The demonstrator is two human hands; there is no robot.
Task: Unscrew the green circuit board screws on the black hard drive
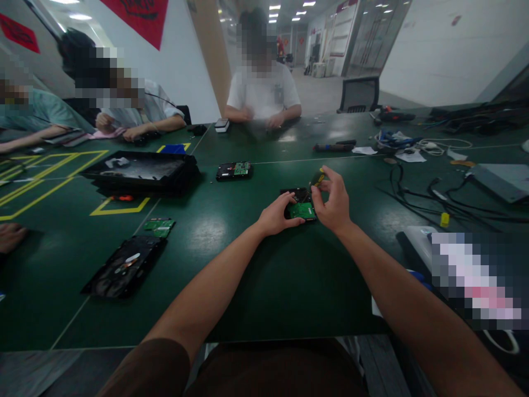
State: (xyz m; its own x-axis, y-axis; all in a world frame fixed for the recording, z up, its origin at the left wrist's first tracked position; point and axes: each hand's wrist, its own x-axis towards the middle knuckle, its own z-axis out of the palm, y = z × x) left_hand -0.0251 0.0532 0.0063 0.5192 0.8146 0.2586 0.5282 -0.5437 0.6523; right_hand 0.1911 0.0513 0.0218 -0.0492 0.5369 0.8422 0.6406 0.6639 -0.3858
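My left hand is closed around the near-left side of a hard drive, with the thumb along its front edge and the fingers over its far left. The drive lies on the green table, its green circuit board facing up. In my right hand is a small screwdriver with a black and yellow handle, pinched between thumb and fingers. It stands tilted over the drive's right side. Whether its tip touches a screw is too small to tell.
Another hard drive lies ahead to the left, near stacked black trays. A black casing and a loose circuit board sit at left. Black cables and a grey metal box are at right. Several people sit around the table.
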